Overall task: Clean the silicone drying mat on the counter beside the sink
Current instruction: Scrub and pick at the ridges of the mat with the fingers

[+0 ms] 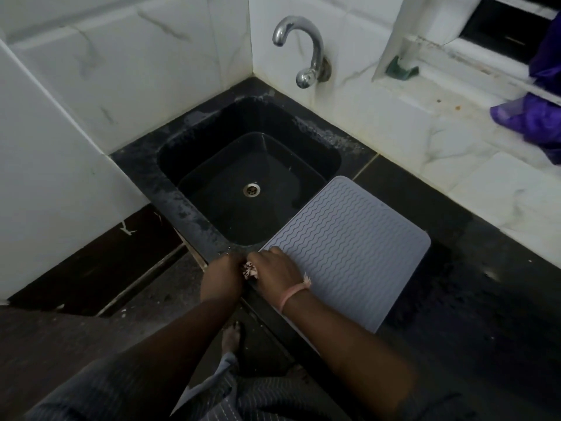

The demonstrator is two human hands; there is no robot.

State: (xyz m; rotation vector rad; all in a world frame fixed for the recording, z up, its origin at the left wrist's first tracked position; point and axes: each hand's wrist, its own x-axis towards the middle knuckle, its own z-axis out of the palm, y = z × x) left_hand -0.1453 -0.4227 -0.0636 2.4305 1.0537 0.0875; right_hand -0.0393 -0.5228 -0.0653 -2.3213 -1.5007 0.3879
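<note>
Just right of the sink, on the dark worktop, lies the grey silicone drying mat, its far corner overhanging the basin's edge. At the mat's near corner both hands meet: the right hand rests on the ridged surface, the left hand just beside it, and together they grip a small pale wad of cloth. To clean well, I reckon the cloth should travel along the wavy grooves, with one hand pinning the mat so it doesn't slide. Behind the sink a chrome tap juts from white tiled walls; purple fabric hangs far right of it.
</note>
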